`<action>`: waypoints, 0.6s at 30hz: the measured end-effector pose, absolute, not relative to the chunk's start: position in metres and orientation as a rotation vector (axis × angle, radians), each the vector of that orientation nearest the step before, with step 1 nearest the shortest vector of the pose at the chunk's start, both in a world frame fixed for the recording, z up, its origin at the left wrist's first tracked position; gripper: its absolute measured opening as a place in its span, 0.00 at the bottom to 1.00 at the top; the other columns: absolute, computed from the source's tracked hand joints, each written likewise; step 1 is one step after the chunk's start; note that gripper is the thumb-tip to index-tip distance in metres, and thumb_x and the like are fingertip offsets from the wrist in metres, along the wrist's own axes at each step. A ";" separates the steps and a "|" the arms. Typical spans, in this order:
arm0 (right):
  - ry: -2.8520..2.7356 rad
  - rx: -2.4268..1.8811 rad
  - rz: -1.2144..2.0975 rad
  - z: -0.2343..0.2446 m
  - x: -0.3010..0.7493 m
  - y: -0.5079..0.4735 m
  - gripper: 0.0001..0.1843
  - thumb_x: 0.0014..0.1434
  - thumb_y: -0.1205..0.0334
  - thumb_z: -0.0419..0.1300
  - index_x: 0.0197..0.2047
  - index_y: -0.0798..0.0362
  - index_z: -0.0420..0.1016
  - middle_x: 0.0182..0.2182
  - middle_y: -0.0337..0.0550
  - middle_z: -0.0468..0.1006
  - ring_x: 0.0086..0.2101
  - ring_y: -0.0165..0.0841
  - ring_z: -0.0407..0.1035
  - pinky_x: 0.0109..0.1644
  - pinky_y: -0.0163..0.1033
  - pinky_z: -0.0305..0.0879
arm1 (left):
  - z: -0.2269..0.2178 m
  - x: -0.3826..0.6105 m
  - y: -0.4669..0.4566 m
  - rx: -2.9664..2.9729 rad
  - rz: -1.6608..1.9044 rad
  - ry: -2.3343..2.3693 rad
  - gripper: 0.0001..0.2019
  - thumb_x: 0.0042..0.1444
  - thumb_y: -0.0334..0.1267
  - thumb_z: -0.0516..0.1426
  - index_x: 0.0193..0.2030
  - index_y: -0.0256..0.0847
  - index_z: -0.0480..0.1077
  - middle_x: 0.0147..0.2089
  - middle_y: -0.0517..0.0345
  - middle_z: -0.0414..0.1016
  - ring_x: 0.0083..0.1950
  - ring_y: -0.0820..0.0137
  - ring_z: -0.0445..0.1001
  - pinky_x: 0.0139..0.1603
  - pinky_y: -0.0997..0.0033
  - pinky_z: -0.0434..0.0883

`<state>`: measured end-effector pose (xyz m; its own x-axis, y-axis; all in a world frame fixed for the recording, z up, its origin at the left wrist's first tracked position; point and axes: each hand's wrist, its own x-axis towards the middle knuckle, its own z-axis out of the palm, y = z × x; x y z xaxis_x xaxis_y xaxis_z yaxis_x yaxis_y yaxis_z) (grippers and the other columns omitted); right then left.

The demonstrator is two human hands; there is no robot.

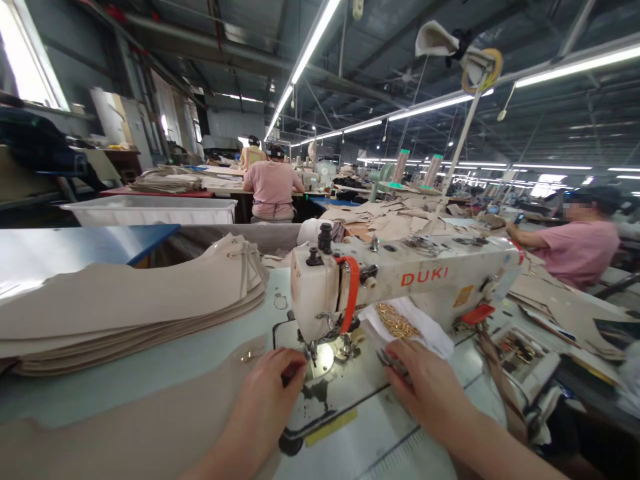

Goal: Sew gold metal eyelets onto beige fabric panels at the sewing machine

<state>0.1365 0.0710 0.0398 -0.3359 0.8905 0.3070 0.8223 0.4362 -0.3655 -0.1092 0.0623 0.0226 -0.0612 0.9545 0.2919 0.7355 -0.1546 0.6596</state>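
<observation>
Sewing machine (380, 283) front and center, panel (165, 407) off to its left.
Panel's lying flat, long axis slanting from lower left up toward the machine, and the left hand (273, 387) is the nearer one, right over that far end. Its thumb and fingertips are close together, can't tell if they're pinching anything. Right hand (430, 380), just this side of the gold bits (397, 320), grips a small metal tool (395, 362).
</observation>
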 end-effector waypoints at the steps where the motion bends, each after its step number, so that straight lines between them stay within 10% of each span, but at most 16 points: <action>1: -2.288 -1.486 0.147 0.039 0.140 0.064 0.07 0.57 0.68 0.52 0.38 0.54 0.69 0.34 0.46 0.73 0.37 0.40 0.67 0.40 0.43 0.62 | 0.023 -0.110 0.062 1.925 1.035 1.815 0.08 0.51 0.36 0.52 0.27 0.43 0.72 0.31 0.57 0.76 0.34 0.64 0.74 0.39 0.66 0.70; 18: -2.345 -1.573 0.082 0.038 0.153 0.035 0.14 0.47 0.77 0.52 0.34 0.56 0.73 0.30 0.47 0.77 0.31 0.38 0.71 0.33 0.37 0.62 | 0.037 -0.131 0.037 1.993 1.043 1.905 0.10 0.47 0.48 0.55 0.31 0.48 0.74 0.35 0.56 0.80 0.35 0.59 0.77 0.38 0.64 0.73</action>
<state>0.1528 0.0346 0.0383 -0.3459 0.9104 0.2268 0.8923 0.3939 -0.2204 -0.1311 0.0368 0.0372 -0.0754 0.9339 0.3495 0.7975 -0.1539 0.5833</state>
